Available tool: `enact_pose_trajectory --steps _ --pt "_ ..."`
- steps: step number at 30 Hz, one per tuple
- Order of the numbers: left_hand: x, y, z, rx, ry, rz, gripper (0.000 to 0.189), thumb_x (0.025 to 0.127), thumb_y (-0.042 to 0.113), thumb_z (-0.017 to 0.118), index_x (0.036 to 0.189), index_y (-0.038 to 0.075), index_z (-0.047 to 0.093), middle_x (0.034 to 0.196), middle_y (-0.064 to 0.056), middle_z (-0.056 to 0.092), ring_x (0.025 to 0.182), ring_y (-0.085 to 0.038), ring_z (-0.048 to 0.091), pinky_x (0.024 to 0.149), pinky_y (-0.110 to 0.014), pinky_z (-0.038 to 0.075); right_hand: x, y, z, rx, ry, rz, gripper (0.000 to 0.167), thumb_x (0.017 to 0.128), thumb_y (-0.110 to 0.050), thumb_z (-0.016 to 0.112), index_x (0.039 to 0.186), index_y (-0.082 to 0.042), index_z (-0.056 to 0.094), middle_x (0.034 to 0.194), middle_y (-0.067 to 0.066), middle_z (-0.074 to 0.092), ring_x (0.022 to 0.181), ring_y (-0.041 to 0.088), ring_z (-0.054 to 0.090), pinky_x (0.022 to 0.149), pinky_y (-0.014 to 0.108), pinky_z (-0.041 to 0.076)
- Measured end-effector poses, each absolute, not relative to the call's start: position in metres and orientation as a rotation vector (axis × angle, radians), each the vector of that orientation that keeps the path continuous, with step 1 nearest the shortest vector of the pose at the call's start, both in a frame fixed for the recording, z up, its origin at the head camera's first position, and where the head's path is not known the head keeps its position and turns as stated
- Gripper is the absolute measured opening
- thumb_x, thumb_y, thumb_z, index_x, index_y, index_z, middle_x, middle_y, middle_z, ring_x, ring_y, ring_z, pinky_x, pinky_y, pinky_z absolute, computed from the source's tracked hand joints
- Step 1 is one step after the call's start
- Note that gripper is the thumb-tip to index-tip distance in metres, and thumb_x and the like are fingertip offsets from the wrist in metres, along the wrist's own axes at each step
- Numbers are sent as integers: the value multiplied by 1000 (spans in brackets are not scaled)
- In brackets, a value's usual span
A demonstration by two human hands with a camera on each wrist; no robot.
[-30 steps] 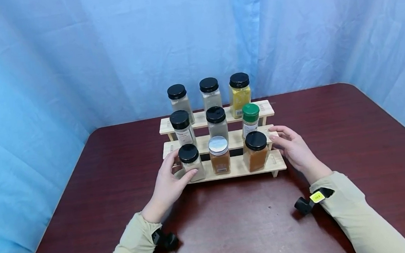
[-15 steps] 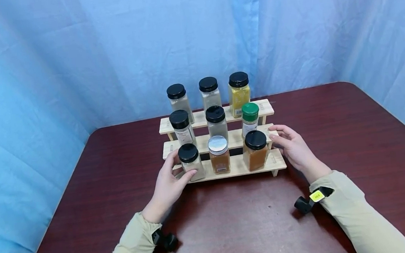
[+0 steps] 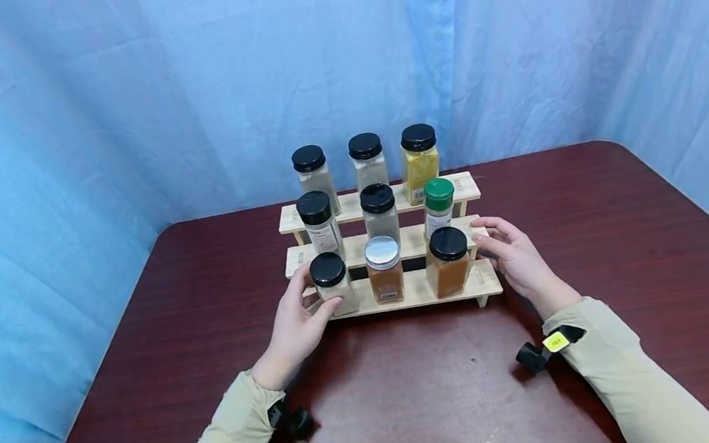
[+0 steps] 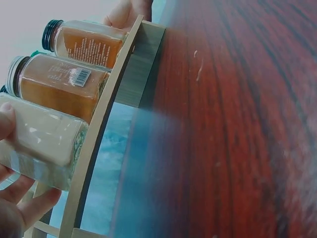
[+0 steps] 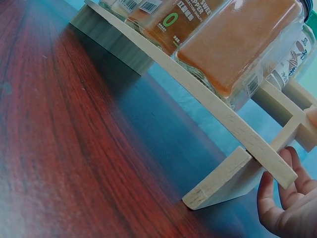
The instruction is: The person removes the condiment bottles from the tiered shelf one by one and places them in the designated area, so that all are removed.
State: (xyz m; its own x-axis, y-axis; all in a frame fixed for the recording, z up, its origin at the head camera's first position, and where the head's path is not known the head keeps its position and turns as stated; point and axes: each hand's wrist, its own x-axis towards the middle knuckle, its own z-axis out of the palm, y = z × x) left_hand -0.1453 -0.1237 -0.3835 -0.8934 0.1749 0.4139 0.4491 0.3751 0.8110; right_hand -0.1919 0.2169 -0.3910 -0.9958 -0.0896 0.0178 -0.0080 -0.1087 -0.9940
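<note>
A three-tier wooden spice rack stands on the table, with spice jars on every tier. My left hand grips the black-lidded jar of pale powder at the left of the bottom tier, thumb in front and fingers behind. In the left wrist view that jar has its base right at the shelf, beside an orange-brown jar. My right hand holds the rack's right end by the middle tier. Its fingers curl round the side frame in the right wrist view.
On the bottom tier stand a silver-lidded jar and a black-lidded orange jar. A green-capped jar is on the middle tier, a yellow jar on the top one. Blue curtains hang behind the dark red table.
The lid of the jar in my left hand has shifted slightly left, so the jar leans a little. My right hand and the rack stay practically in place.
</note>
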Motion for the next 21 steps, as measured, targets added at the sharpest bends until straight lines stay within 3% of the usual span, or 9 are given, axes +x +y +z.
enact_pose_trajectory --steps 4,11,15,21 --pt "-143 -129 -381 -549 -2340 -1534 59 78 -8 70 131 -3 44 120 -20 56 102 -25 57 84 -42 55 -192 217 -391 -108 2047 -2309 21 97 -11 51 101 -30 61 96 -12 56 85 1 58 75 19 50" --pt "-135 -145 -375 -578 -2253 -1575 59 77 -13 69 129 -6 43 121 -22 55 101 1 56 81 -15 51 -192 216 -391 -111 2043 -2316 18 96 -14 54 101 -30 60 96 -11 58 84 1 59 74 19 50" --pt "-130 -157 -375 -560 -2246 -1530 59 75 -14 69 128 -6 44 121 -22 55 100 5 55 77 -11 50 -193 216 -391 -115 2043 -2319 19 96 -13 54 101 -30 61 97 -11 57 84 2 59 74 20 50" --pt "-125 -174 -371 -521 -2209 -1487 59 74 -18 68 128 -8 45 117 6 57 98 6 56 72 -10 51 -192 215 -391 -113 2052 -2315 18 96 -13 54 101 -30 60 96 -11 57 84 2 59 73 20 50"
